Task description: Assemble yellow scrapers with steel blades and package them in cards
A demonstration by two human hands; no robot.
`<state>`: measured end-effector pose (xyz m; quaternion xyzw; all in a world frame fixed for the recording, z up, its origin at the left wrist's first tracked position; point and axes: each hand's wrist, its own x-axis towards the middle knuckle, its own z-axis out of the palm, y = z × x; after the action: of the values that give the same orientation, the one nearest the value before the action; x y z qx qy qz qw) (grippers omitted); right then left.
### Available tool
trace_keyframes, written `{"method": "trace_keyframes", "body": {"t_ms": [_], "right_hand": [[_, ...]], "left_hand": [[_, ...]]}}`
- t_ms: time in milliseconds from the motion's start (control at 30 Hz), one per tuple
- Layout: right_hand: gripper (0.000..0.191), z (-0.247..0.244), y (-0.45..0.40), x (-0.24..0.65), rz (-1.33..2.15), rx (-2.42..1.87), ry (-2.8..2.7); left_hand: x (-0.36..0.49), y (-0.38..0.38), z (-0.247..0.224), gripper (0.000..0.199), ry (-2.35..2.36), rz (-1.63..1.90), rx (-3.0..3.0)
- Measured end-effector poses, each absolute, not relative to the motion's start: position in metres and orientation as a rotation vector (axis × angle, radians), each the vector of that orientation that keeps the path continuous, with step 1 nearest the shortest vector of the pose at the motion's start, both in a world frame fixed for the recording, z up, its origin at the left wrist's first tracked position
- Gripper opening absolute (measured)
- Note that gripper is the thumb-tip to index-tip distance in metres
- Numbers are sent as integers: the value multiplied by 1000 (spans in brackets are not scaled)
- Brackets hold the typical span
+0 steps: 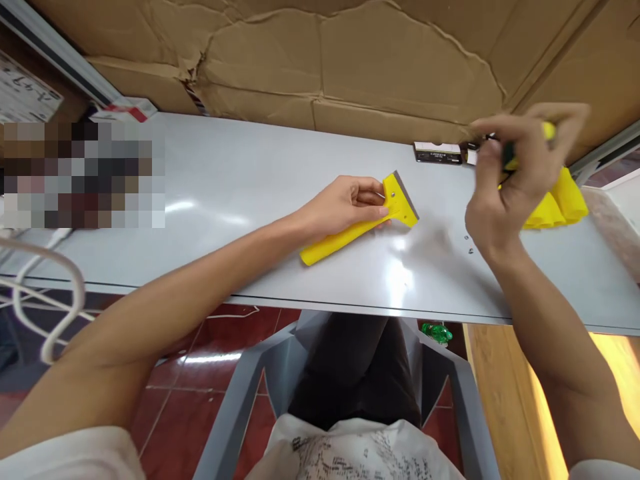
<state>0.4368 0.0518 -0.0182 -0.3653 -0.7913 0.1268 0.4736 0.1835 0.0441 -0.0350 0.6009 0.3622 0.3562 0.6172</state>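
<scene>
My left hand point(357, 200) grips a yellow scraper point(340, 241) near its head, just over the white table point(250, 167). The scraper's thin metal blade point(406, 195) faces right, and two small screws show in the head. Raised above the table's right side, my right hand point(523, 170) is blurred and closed around a dark and yellow tool, whose shape is partly hidden by the fingers. Small metal pieces point(471, 251) lie on the table between the hands.
More yellow pieces point(565, 200) lie behind my right hand. A small black and white box point(438, 153) rests against the cardboard point(270, 67) at the back. White cables point(75, 287) curl at the left edge, and a pixelated area covers the left. A green bottle point(437, 332) is below.
</scene>
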Motion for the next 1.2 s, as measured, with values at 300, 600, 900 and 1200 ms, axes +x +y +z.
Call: {"method": "trace_keyframes", "body": {"t_ms": [300,600,900,1200], "right_hand": [[29,-18,67,440,239,-761,-2381],[16,-20,67,438,345,-701,-2496],[39,-13,74,445,440,-937,-2147],[60,-5,94,469,846,-1035,-1535]], "left_hand": [[179,36,-13,19,851,855,1597],[184,33,-15,17,945,869,1661],[184,36,-26,8,1022,835,1761],[181,41,-40,25,1277,692,2170]]}}
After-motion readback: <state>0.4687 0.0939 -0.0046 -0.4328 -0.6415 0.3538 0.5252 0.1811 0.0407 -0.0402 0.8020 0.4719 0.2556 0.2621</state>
